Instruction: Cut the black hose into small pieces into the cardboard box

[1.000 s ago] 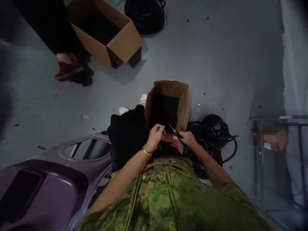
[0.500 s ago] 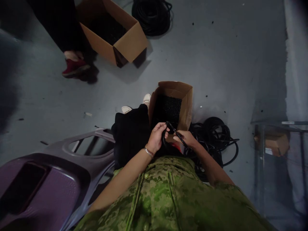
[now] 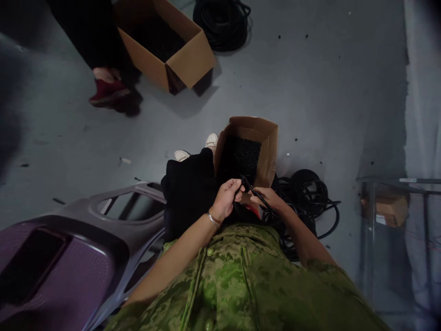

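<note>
My left hand (image 3: 225,198) is closed, pinching a black cable (image 3: 237,195) between thumb and fingers. It is held over the near edge of a cardboard box (image 3: 269,151). Close beside it, my right hand (image 3: 268,199) wraps round a slim, long black piece (image 3: 256,192), whose far end reaches to my left fingertips. Whether this piece is a tool or another stretch of cable I cannot make out. Inside the box lies a heap of small black pieces (image 3: 246,154). Loops of black cable (image 3: 306,188) rest on the floor right of the box.
A purple and grey plastic chair (image 3: 86,271) stands at left with a dark phone (image 3: 32,264) on its seat. Ahead are a larger cardboard box (image 3: 193,57), a black cable coil (image 3: 222,23) and another person's red shoe (image 3: 108,92). A metal rack (image 3: 372,230) is at right.
My left fingertips have shifted slightly down around the cable end, and less of the cable shows below them. The right hand keeps its hold. The view has moved a little.
</note>
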{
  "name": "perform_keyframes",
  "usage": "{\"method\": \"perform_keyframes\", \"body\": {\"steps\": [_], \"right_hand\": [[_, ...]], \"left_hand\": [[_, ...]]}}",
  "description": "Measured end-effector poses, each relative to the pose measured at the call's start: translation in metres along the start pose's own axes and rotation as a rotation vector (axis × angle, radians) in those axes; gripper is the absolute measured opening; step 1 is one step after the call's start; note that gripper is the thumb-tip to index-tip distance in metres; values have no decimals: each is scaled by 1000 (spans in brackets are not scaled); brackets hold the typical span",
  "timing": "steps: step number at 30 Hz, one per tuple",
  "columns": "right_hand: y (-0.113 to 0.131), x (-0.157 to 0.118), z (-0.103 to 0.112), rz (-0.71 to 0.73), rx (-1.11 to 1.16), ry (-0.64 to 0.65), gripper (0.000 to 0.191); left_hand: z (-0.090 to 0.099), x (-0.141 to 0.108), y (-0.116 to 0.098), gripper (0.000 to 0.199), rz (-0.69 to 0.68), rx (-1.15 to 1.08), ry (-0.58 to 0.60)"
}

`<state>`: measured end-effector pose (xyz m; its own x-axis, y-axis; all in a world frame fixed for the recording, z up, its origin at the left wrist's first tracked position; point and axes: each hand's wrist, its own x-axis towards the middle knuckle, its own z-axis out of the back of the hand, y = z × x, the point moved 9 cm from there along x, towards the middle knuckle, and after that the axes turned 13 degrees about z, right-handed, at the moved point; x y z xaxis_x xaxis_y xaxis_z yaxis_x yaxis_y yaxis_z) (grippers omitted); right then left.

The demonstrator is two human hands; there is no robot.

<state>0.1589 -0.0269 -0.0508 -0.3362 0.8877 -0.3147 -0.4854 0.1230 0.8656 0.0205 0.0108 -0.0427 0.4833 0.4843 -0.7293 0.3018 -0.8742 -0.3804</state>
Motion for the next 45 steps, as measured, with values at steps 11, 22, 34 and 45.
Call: {"method": "perform_keyframes", "body": {"steps": [11, 22, 34, 45], "right_hand": [[2, -3, 0, 34, 35, 24, 44], [-11, -3, -6, 25, 120, 39, 52], [-5, -1, -8, 16, 235, 73, 58], [0, 1, -3, 21, 217, 55, 58]], "left_hand": [[-3, -1, -4, 45, -36, 96, -14], [-4, 2, 0, 50, -11, 128, -14], [-5, 4, 1, 49, 3, 151, -32], [-5, 6, 3, 48, 9, 166, -25]]}}
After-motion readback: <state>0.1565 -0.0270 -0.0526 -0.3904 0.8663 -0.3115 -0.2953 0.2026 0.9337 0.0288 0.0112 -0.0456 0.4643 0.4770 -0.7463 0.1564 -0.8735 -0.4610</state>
